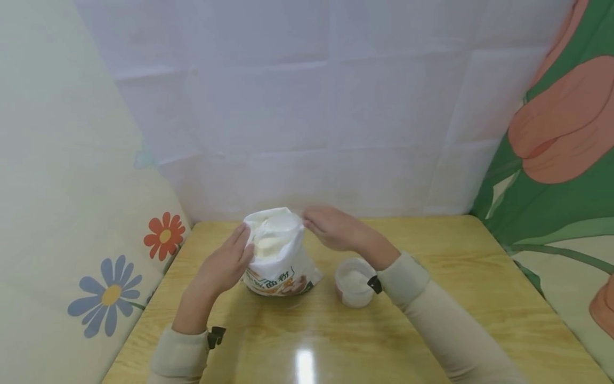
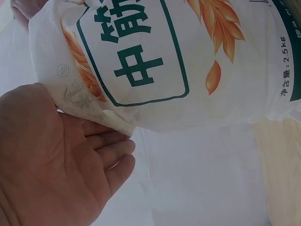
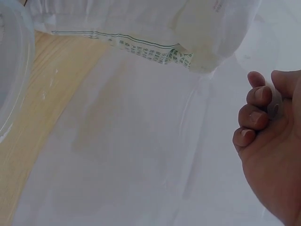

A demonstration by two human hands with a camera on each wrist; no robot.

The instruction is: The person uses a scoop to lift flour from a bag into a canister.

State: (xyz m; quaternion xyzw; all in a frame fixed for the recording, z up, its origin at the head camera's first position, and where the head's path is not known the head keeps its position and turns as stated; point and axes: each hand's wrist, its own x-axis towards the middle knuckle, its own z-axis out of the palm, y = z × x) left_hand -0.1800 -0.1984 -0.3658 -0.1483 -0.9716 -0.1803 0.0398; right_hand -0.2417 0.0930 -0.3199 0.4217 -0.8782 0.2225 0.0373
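A white flour bag [image 1: 283, 272] with green lettering and orange wheat ears stands on the table with its top open, pale flour [image 1: 268, 245] showing inside. At the bag's left rim my left hand [image 1: 225, 264] grips the edge, its fingers bent against the bag's side in the left wrist view. My right hand [image 1: 333, 226] is at the right of the bag's mouth, fingers curled. Between its thumb and fingers it pinches a translucent piece [image 3: 274, 100], whose kind is unclear. A whitish rounded shape [image 1: 284, 221] shows in the bag's mouth beside this hand.
A round clear plastic tub [image 1: 355, 302] with white powder in it stands on the table right of the bag, under my right forearm. The wooden table [image 1: 384, 341] meets a white cloth backdrop [image 1: 288, 176] behind, with flowered cloths on both sides.
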